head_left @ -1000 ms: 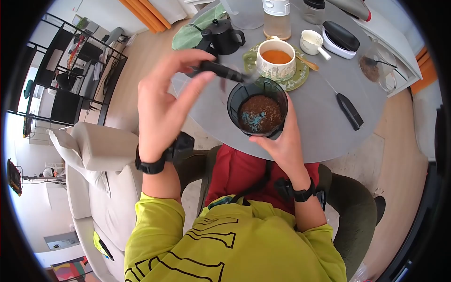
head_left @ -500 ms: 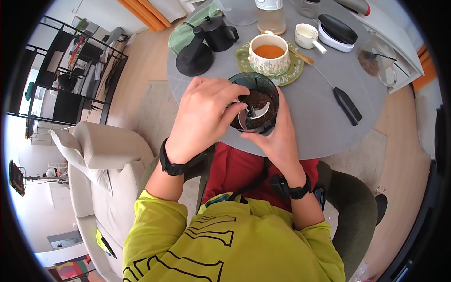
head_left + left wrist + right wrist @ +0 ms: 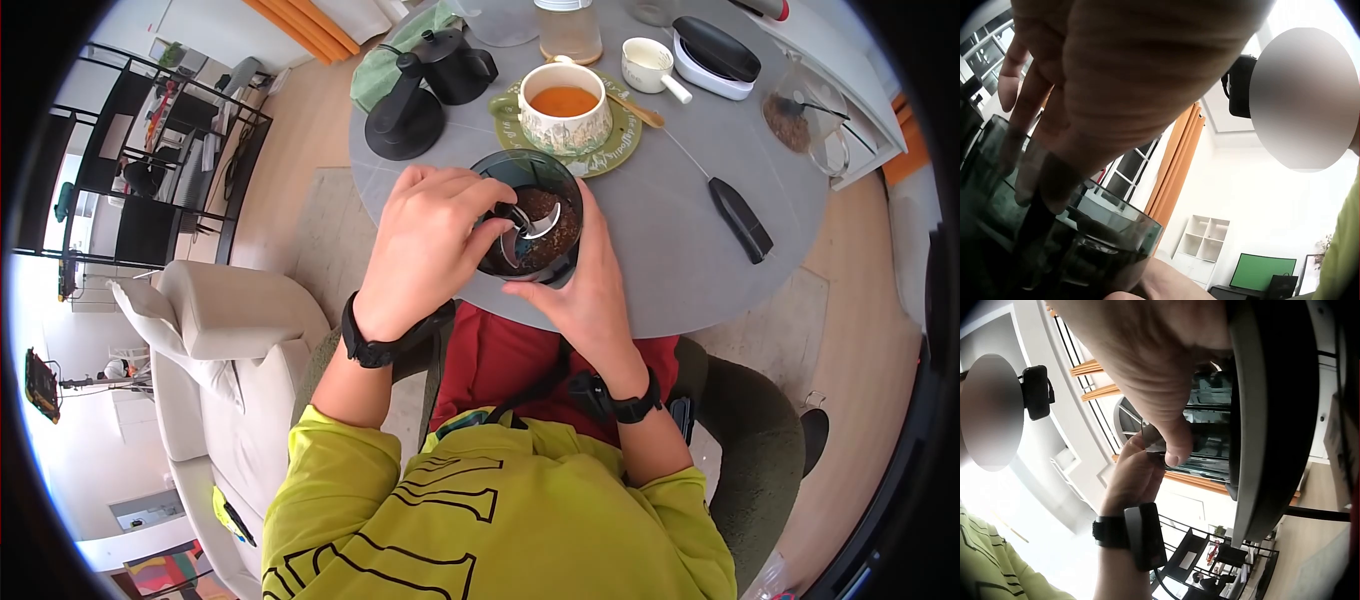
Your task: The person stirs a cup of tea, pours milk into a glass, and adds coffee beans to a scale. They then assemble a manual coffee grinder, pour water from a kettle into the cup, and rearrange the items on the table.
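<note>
A dark see-through cup (image 3: 565,255) holding brown grounds (image 3: 560,215) is tilted near the table's front edge. The left hand (image 3: 425,245) reaches over its rim and pinches the black stem of a curved metal blade (image 3: 543,222) inside it. The right hand (image 3: 590,290) grips the cup from its right side, thumb at the front. In the left wrist view the fingers of the left hand (image 3: 1054,125) hang into the cup (image 3: 1141,231); in the right wrist view the right thumb lies along the cup (image 3: 1210,434).
Behind the cup, a mug of orange liquid (image 3: 563,103) stands on a green plate (image 3: 628,140). A black lid-like part (image 3: 403,127) and black pot (image 3: 455,70) are at the left. A black frother (image 3: 740,220), a small white cup (image 3: 648,65) and a glass jug (image 3: 800,120) are at the right.
The left hand has come down from the left, bringing the black-stemmed blade into the cup. The cup has shifted slightly left, and the right hand still grips it.
</note>
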A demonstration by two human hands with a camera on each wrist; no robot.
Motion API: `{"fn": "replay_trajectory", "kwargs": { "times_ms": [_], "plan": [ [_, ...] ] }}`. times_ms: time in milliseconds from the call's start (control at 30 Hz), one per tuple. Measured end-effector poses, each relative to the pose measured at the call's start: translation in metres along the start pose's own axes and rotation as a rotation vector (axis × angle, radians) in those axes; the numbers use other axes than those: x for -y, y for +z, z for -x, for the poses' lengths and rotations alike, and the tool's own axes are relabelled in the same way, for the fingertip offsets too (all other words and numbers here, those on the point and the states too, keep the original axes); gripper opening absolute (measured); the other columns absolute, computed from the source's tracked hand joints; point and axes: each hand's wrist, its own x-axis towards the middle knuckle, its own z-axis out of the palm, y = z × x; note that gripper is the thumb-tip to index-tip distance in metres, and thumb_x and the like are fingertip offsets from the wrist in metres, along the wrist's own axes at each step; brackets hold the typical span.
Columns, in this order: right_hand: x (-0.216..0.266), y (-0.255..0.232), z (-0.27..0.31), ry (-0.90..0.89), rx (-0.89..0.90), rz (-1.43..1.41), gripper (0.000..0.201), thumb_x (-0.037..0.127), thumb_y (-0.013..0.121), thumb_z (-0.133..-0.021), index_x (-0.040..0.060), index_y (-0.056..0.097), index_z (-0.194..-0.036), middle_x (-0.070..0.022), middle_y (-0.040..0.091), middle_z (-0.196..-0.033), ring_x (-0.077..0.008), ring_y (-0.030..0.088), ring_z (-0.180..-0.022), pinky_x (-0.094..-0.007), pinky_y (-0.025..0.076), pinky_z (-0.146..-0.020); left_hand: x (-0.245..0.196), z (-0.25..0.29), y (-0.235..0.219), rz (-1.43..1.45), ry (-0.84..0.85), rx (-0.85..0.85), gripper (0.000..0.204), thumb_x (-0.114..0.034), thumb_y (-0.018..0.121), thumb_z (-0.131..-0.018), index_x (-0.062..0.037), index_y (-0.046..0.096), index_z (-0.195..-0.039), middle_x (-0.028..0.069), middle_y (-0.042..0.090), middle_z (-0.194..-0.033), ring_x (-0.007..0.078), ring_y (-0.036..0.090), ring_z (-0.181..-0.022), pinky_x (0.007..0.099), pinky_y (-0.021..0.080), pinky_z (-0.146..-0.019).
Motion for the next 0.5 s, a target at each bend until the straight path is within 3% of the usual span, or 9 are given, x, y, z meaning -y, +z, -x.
{"fn": "replay_trajectory", "kwargs": {
  "times_ms": [500],
  "plan": [
    [-0.0019, 0.0011, 0.0004, -0.013, -0.008, 0.018, 0.111, 0.026, 0.088, -0.056, -0.0003, 0.023, -0.143, -0.0243, 0.039, -0.137, -0.0405, 0.045, -0.122, -0.0442, 0.041, -0.099, 0.0041, 0.0019, 0.0013, 0.051, -0.041, 0.023, 0.022, -0.009, 0.073, -0.072, -0.0093, 0.067, -0.093, 0.0058, 0.068, -0.090, 0.0269, 0.060, -0.083, 0.0349, 0.041, -0.083]
  ]
}}
